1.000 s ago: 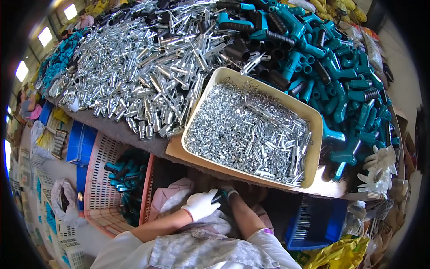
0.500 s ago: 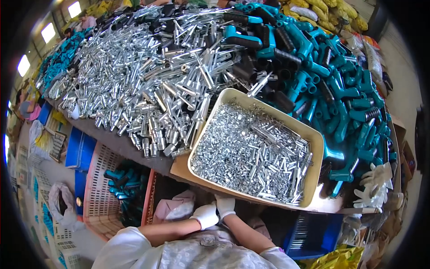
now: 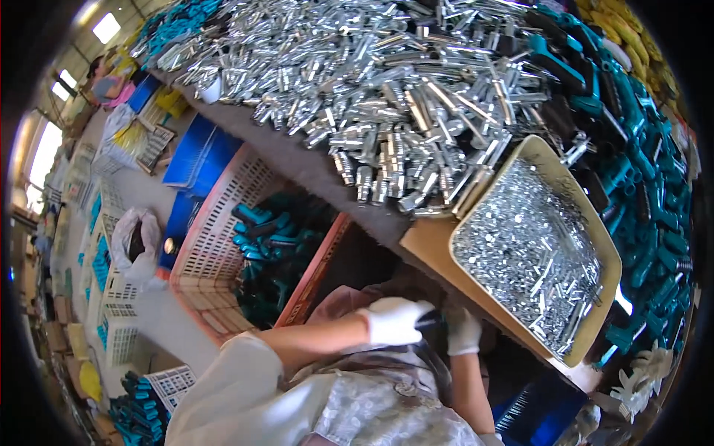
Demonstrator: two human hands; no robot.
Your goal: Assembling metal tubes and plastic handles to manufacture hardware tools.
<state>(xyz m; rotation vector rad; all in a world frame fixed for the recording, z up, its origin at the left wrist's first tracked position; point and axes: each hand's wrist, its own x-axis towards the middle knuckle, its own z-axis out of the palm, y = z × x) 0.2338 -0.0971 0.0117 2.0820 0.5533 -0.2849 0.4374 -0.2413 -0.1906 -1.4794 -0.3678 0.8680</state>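
By your left hand (image 3: pixel 394 322), curled round a dark part (image 3: pixel 429 320), handles (image 3: pixel 262 247) look done; a teal pile (image 3: pixel 641 256) remains past your right hand (image 3: pixel 462 331), grip hidden.

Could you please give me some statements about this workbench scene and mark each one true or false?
1. The left hand and right hand both wear white gloves. True.
2. The right hand is inside the tray. False: it is below the table edge, beside the left hand.
3. The cream tray holds small silvery metal parts. True.
4. The crate is full of yellow bags. False: the pink crate holds teal and black pieces.
5. A dark item shows close by the left hand. True.
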